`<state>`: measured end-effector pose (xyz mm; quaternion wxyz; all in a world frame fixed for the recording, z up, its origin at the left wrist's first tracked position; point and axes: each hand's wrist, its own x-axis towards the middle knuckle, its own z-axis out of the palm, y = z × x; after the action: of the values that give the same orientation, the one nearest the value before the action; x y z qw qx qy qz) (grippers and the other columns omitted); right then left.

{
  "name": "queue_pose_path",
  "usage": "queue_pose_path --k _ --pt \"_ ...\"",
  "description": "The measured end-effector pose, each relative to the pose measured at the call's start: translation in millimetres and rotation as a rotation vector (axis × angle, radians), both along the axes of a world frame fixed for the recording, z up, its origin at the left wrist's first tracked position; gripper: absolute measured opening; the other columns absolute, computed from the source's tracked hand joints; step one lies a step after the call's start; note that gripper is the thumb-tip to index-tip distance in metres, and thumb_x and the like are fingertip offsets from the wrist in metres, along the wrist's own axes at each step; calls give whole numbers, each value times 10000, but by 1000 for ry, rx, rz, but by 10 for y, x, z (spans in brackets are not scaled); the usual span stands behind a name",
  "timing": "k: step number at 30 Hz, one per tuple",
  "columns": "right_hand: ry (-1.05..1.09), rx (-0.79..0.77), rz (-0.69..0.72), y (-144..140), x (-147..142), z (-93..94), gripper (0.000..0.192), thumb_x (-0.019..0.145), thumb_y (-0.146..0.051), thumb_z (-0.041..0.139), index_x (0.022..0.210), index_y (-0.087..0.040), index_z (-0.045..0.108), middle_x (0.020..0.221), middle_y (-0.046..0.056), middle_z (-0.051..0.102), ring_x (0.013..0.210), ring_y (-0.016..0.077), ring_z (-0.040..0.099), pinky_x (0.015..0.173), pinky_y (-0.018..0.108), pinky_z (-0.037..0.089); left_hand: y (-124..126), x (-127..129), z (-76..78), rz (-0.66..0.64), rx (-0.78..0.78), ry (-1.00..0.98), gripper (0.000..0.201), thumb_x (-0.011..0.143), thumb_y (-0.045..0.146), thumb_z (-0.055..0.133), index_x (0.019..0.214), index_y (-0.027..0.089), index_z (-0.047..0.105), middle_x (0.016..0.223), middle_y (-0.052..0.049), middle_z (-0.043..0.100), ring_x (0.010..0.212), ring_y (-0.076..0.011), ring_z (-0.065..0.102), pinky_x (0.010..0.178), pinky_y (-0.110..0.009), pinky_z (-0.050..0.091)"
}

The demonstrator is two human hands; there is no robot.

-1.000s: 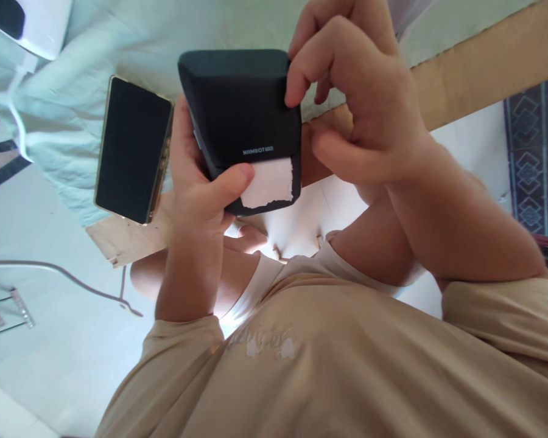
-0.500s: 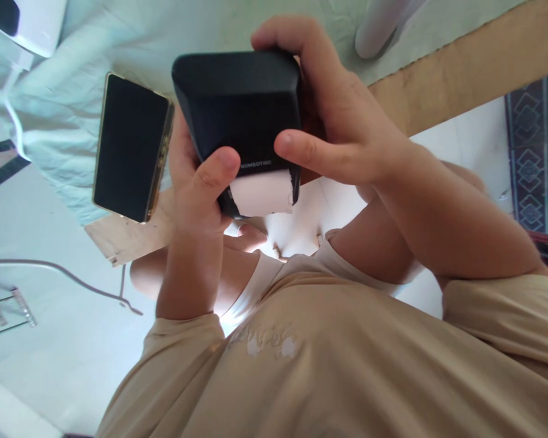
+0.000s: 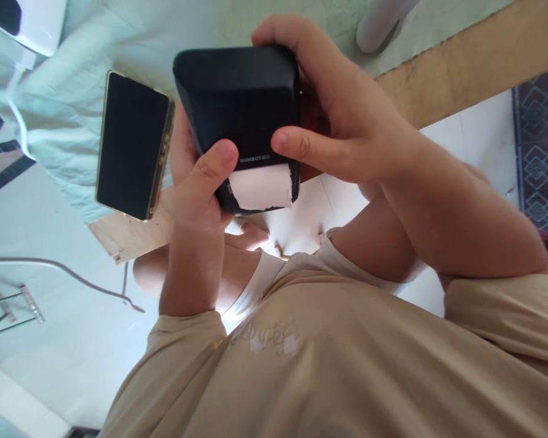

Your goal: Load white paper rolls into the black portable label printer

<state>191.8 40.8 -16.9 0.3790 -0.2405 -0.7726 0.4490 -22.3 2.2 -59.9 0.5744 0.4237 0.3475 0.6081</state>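
— Where's the black printer [image 3: 237, 97] relative to the hands?

— Between them, held up above the beige shirt [image 3: 329, 359]. The left hand [image 3: 196, 182] is under and beside its left edge, and the right hand [image 3: 342, 121] wraps its right side.

— How far open are the hands?

— Both are curled narrow around the body. The left thumb presses on the front face just left of the white brand lettering, touching the top corner of the white paper strip [image 3: 262, 187]; the other left fingers are hidden behind the case. The right forefinger curls over the far top corner, and the right thumb lies across the front face, its tip beside the lettering (the two thumbs nearly meet there). Neither hand holds anything else.

— Which way does it point?

— The paper slot faces the person's chest, with the strip, ragged along its lower edge, hanging out at the near bottom. The broad dark top faces up to the camera. Its long axis runs roughly left to right, with the body tilted slightly.

— Anything close by?

— A gold-edged phone [image 3: 130, 143], screen dark, lies just left of the left hand on the pale sheet [image 3: 73, 79], apart from the printer. A wooden board [image 3: 466, 67] runs behind the right wrist.
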Motion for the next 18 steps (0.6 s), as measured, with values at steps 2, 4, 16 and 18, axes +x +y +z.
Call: queue_pose_path --k 2,4,16,18 --pt "-28 19 -20 0 6 -5 972 1023 -734 593 1608 11 372 1106 20 565 830 39 487 879 241 544 13 13 -3 4 0 -17 883 619 739 980 1286 250 670 1015 -67 701 1582 -433 590 1313 -601 547" --pt "-54 19 -43 -6 10 1 942 1041 -762 544 1606 -29 369 1187 36 585 853 40 491 914 254 548 21 19 -2 25 -9 -13 993 562 801 975 1328 258 653 1026 -67 685 1592 -441 572 1299 -607 557" --pt "-114 60 -12 8 17 54 971 1046 -687 558 1637 52 343 1388 114 601 958 71 490 952 278 518 6 36 73 16 0 8 843 604 758 965 1227 280 658 1014 -49 705 1591 -388 575 1330 -564 527" --pt "-83 -22 13 15 3 44 959 1030 -650 612 1633 40 330 1376 101 605 945 56 496 978 264 529 6 27 56 21 -23 14 851 616 739 970 1255 273 655 1027 -53 702 1583 -388 581 1324 -561 529"
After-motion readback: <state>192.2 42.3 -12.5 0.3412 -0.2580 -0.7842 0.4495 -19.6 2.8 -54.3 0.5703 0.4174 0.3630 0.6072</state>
